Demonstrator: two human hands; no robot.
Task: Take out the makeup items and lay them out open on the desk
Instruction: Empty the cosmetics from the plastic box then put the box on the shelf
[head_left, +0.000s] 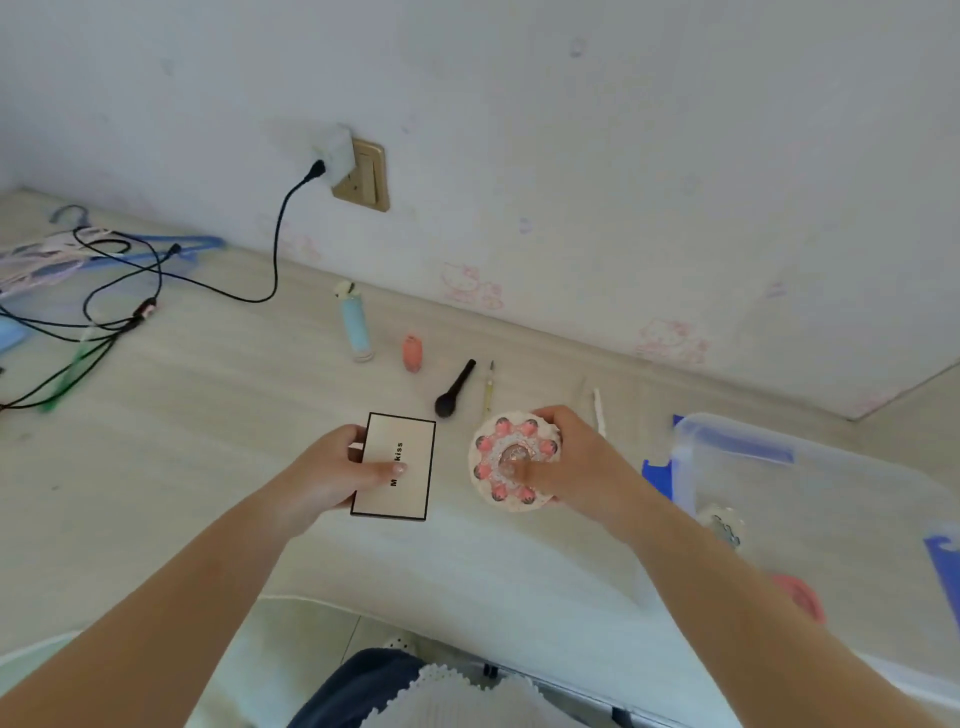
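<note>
My left hand (332, 475) grips a flat cream palette (402, 483) with a black rim and black lettering, thumb on its closed lid, above the desk (208, 415). My right hand (571, 467) holds a round white compact (511, 465) with pink strawberry decorations, thumb on its centre. Behind them on the desk lie a light blue tube (356, 327), a small orange bottle (413, 353), a black brush (456, 388), a thin yellowish pencil (488, 387) and a white stick (599, 410).
A clear plastic box (810, 499) with blue clips stands at the right, holding a pink item (802, 597) and a small pale item (722, 525). Black cables (124, 306) and hangers (104, 249) lie at the left. A wall socket (363, 176) is behind.
</note>
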